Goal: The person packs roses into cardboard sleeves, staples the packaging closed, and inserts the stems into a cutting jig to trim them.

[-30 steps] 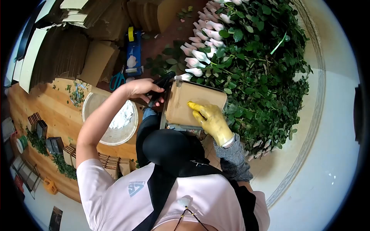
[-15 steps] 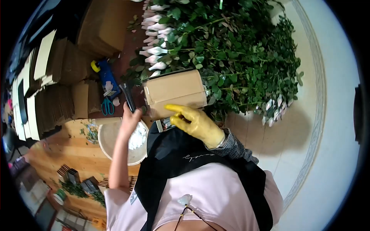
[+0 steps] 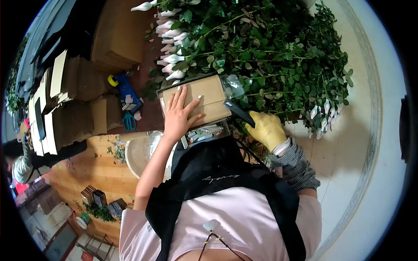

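My left hand [image 3: 177, 115], bare, lies flat with its fingers spread on a tan cardboard piece [image 3: 212, 89]. The cardboard has a dark edge along its far side and clear plastic around its corners. To its right, my right hand [image 3: 266, 130], in a yellow glove, is wrapped around a black stapler [image 3: 239, 112]. The stapler's front end reaches the cardboard's right edge. Just below the cardboard, an open box [image 3: 210, 134] holds small items I cannot make out. Green leafy rose stems [image 3: 261, 56] lie beyond, their buds [image 3: 174, 58] sleeved in pale netting.
Stacked cardboard [image 3: 72, 117] stands at the left. Teal scissors [image 3: 129, 122] and a blue tool with a yellow end [image 3: 126, 91] lie on the dark red tabletop [image 3: 146, 69]. A pale round bin [image 3: 137, 156] stands below. Another person [image 3: 21, 167] is at the far left.
The black stapler has passed from my left hand to my gloved right hand, which moved right. My left hand has moved onto the cardboard. The view has shifted slightly.
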Demonstrator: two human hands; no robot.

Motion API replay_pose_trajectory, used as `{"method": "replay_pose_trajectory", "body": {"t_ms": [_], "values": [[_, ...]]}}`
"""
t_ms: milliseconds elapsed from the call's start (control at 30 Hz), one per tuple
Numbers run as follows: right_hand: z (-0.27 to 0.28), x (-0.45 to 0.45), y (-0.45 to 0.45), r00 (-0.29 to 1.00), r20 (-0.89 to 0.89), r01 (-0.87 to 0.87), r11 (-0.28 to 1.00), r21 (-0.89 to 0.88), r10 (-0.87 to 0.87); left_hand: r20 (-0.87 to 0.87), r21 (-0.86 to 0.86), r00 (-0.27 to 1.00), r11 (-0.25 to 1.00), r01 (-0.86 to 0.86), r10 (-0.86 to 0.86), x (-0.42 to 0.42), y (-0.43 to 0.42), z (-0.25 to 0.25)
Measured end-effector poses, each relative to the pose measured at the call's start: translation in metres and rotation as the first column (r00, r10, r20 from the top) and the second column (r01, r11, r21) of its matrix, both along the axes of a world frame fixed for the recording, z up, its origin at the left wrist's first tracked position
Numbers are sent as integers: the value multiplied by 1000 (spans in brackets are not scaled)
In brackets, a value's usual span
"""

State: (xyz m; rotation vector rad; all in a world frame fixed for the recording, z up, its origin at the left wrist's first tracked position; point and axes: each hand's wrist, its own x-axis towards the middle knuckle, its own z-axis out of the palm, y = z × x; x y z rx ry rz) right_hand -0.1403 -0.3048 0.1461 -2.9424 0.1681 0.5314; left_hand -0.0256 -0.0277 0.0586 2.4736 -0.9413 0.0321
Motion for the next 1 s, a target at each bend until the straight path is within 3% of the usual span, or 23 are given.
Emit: {"method": "replay_pose_trajectory", "body": {"t_ms": [100, 133, 167, 233, 267, 367, 467, 500, 567, 600, 633, 700, 767, 833, 867, 900, 933, 1000], "values": [[-12, 25, -13, 984, 96, -158, 980, 121, 147, 7, -2, 1000, 1000, -1, 1, -1, -1, 0], [-15, 38, -14, 996, -71, -41, 969, 244, 60, 11, -3, 1000, 1000, -13, 13, -2, -2, 2], [-45, 44, -31, 962, -272, 185, 797, 575, -26, 15, 3, 1000, 1000, -14, 14, -3, -2, 3], [-81, 51, -45, 744, -653, 491, 548, 677, 140, 23, 11, 1000, 1000, -11, 11, -3, -3, 2], [-79, 63, -46, 698, -639, 333, 643, 689, 324, 8, -6, 1000, 1000, -8, 8, -2, -2, 3], [-71, 68, -39, 768, -568, 121, 804, 583, 297, -3, -39, 1000, 999, -1, 1, -2, 0, 1], [-37, 74, -31, 721, -639, 247, 763, 597, 267, -34, -12, 999, 1000, -8, 7, -2, 1, 4], [-51, 66, -31, 707, -651, 245, 767, 594, 278, -46, -8, 999, 1000, -15, 15, -2, -1, 4], [-88, 44, -33, 842, -525, 371, 572, 731, 124, -52, -17, 999, 1000, -16, 15, -2, -1, 5], [-90, 38, -24, 850, -527, 404, 663, 630, -17, -52, -1, 998, 1000, -19, 19, -3, -2, 6], [-96, 32, -22, 904, -426, 307, 749, 588, -36, -49, 16, 999, 1000, -19, 20, -3, -3, 8], [-77, 30, -14, 932, -357, 257, 804, 537, -60, -65, 28, 998, 999, -17, 19, -4, -4, 12], [-82, 25, -25, 943, -327, 253, 778, 575, -65, -67, 48, 997, 999, -22, 25, -4, -6, 16], [-65, 29, -49, 882, -466, 356, 545, 759, 73, 27, 90, 999, 996, -25, 23, -9, -15, 18], [-34, 31, -58, 872, -488, 362, 627, 690, 35, -49, 35, 999, 999, -17, 18, -12, -25, 24], [-51, 18, -82, 878, -478, 358, 619, 699, 31, -124, -23, 992, 1000, -13, 10, -13, -36, 30], [-33, 15, -94, 845, -534, 452, 556, 698, -17, -79, -25, 993, 996, 81, -83, -11, -49, 35], [-4, -1, -101, 854, -469, 520, 385, 763, -224, -24, 38, 971, 970, 240, -240, -8, -79, 26]]}}
